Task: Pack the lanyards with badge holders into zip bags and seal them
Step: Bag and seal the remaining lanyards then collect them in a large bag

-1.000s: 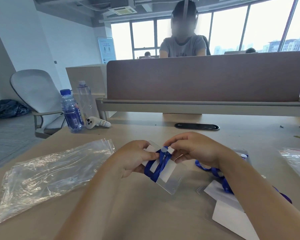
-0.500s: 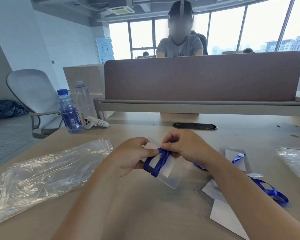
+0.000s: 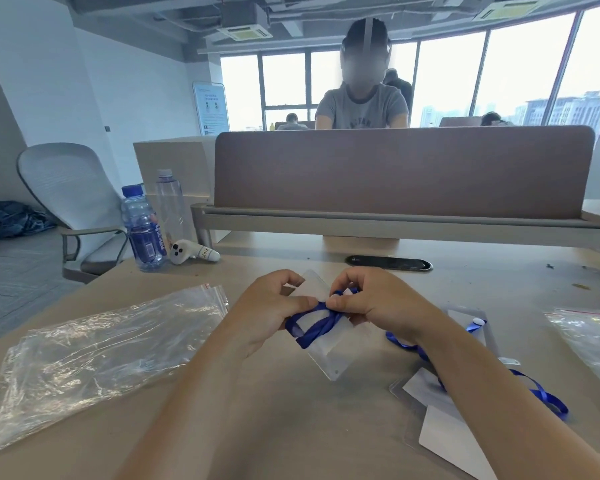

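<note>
The left hand pinches the holder by its left edge, thumb on the blue lanyard wound across it. The right hand pinches the lanyard's end at the holder's far side. They hold the holder just above mid-desk, its long axis slanting from far-left to near-right. The bags lie flat just left of the left hand, zip edge towards it, so that hand looks nearer for the fetch.

The white controller handle reads "Holo"; other print is illegible.
</note>
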Action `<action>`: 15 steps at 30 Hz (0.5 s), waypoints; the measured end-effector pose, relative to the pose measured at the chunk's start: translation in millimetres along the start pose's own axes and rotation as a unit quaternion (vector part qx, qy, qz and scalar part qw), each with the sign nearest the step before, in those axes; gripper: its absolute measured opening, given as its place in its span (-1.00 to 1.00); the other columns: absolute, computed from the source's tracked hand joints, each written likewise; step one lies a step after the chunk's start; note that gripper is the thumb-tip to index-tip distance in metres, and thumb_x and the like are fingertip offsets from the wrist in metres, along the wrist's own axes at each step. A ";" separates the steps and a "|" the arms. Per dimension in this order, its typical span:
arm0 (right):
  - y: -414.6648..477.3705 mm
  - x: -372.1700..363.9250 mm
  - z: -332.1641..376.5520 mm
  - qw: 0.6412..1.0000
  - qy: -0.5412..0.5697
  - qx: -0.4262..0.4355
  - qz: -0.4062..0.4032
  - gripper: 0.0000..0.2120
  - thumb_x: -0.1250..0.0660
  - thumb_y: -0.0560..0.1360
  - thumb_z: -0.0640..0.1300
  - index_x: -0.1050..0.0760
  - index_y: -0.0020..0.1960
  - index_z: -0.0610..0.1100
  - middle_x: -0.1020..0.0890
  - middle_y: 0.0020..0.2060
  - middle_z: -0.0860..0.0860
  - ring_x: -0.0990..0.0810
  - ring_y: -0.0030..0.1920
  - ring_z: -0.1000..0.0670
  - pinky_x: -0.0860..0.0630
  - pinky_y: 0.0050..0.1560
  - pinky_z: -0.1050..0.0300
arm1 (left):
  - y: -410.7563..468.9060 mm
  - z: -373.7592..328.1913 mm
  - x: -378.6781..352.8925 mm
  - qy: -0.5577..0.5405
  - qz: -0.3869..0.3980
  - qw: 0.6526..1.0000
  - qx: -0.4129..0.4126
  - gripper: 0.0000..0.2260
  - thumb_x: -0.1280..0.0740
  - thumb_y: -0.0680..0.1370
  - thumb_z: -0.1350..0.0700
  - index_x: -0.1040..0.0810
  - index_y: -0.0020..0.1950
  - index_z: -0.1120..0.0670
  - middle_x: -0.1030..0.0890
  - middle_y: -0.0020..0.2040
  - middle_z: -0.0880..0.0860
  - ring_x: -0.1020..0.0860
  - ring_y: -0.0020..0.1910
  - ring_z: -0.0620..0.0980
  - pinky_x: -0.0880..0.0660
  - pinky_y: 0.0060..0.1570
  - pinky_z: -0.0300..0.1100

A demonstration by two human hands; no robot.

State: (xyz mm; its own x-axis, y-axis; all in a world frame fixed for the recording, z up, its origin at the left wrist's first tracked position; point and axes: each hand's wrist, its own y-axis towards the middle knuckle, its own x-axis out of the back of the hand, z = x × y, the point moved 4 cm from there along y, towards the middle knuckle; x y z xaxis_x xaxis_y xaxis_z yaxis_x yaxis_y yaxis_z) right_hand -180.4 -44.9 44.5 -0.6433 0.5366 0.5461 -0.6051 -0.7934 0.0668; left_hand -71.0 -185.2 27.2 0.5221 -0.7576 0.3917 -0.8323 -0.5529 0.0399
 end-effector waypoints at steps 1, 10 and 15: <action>0.0 -1.7 1.6 1.000 -0.005 0.001 0.001 -0.90 -0.46 0.49 -0.10 -0.59 -0.02 -0.06 -0.64 -0.04 -0.02 -0.66 -0.10 -0.02 -0.63 -0.21 0.25 | -1.4 -0.9 2.1 0.012 -0.003 1.000 -0.005 -0.77 -0.50 0.48 0.10 -0.54 0.08 -0.03 -0.66 0.06 0.04 -0.65 0.01 0.08 -0.66 0.00 0.06; 31.4 -36.3 34.6 0.997 -0.046 0.046 -0.043 -0.90 -0.45 0.49 -0.08 -0.59 -0.06 -0.09 -0.62 -0.11 -0.10 -0.53 -0.28 0.04 -0.52 -0.32 0.28 | -16.1 26.8 78.6 0.009 -0.107 0.994 0.018 -0.77 -0.32 0.61 -0.05 -0.58 0.02 0.12 -0.68 -0.08 0.08 -0.67 -0.05 0.08 -0.61 0.10 0.09; 60.7 -64.2 38.9 0.996 -0.044 0.046 -0.066 -0.89 -0.46 0.48 -0.08 -0.57 -0.08 -0.10 -0.59 -0.12 -0.06 -0.54 -0.29 0.00 -0.61 -0.15 0.01 | -9.5 55.5 113.2 0.117 -0.119 0.985 0.046 -0.73 -0.26 0.60 -0.14 -0.58 0.01 0.05 -0.66 -0.02 0.02 -0.62 0.02 0.04 -0.53 0.15 0.06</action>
State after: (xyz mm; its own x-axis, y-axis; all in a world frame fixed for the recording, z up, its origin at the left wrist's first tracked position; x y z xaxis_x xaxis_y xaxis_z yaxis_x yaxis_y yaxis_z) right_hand -157.6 -138.7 46.0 -0.5150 0.6138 0.5984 -0.6339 -0.7426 0.2162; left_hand 6.3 -285.0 20.1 0.6343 -0.5087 0.5821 -0.6659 -0.7420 0.0772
